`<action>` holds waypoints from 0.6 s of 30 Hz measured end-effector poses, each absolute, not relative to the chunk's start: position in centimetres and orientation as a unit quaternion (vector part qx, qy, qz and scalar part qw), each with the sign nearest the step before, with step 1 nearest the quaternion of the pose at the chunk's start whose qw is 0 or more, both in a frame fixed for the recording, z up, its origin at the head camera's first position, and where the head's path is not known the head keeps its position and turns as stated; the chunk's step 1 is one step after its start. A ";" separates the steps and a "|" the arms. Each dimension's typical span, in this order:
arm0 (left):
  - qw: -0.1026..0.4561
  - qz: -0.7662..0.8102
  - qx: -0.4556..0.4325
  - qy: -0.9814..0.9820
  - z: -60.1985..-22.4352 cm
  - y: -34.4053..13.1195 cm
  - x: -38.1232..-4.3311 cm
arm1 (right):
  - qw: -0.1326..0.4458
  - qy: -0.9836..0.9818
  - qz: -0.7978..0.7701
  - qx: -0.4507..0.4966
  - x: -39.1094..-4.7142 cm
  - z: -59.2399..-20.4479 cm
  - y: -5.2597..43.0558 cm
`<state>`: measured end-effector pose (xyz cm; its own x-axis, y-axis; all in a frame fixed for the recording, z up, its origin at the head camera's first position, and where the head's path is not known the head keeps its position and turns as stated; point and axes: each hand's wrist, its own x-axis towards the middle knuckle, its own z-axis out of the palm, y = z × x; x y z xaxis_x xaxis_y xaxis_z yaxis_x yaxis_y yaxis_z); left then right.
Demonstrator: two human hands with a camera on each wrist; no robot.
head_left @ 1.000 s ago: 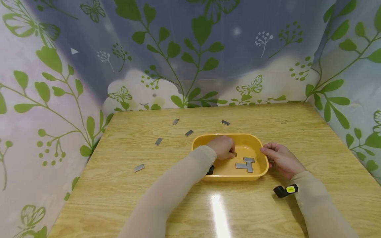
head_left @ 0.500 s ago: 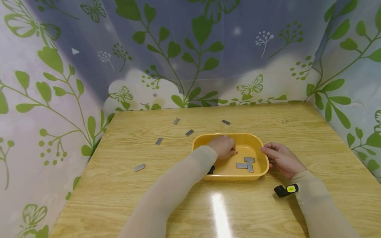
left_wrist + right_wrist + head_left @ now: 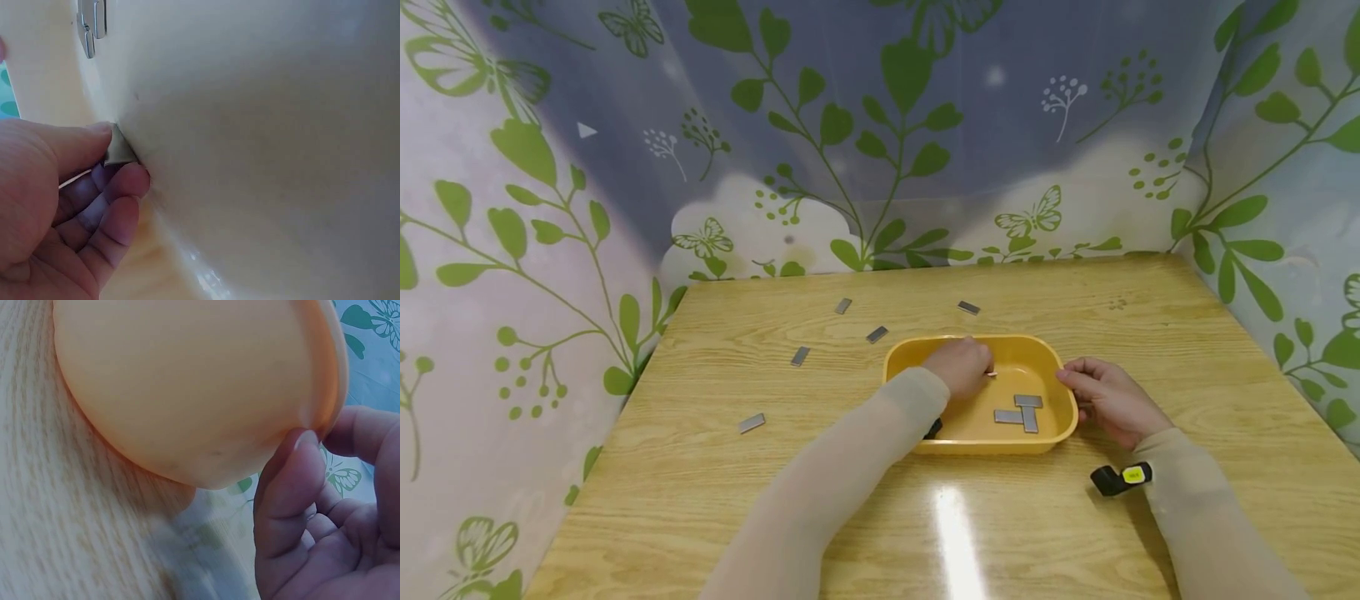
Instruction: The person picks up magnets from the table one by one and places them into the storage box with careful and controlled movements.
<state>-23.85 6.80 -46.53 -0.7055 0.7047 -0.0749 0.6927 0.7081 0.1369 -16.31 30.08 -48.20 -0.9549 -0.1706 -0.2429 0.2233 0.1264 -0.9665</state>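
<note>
In the head view, a yellow plastic basin (image 3: 981,448) stands on the wooden table. My left hand (image 3: 958,368) reaches down inside it. The left wrist view shows that hand's thumb and fingertips pinching a small grey metal bar (image 3: 120,149) close to the basin's surface; in the head view the fingers hide most of it. Three like bars (image 3: 1028,417) lie together on the basin floor, right of my left hand. My right hand (image 3: 1108,402) pinches the basin's right rim between thumb and finger, as the right wrist view (image 3: 331,519) also shows.
More grey bars lie scattered on the table: one at left (image 3: 751,423), one behind the basin (image 3: 968,307), and several between them. A black wrist camera (image 3: 1112,480) sits on the right sleeve. Leaf-patterned curtains (image 3: 880,125) enclose the table's back and sides.
Within the basin, my left fingers have shifted slightly away from me, and the bar they pinch shows as a thinner sliver. The right hand and the basin stay put.
</note>
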 end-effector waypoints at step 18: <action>0.096 0.064 0.400 0.909 -46.4 7.3 -23.7 | 0.150 0.733 -0.663 0.017 -16.3 -48.0 30.0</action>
<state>-23.68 7.27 -46.39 -0.6612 0.7401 -0.1228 0.7155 0.6713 0.1933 -16.25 29.95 -47.97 -0.9544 -0.1749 -0.2420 0.2235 0.1192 -0.9674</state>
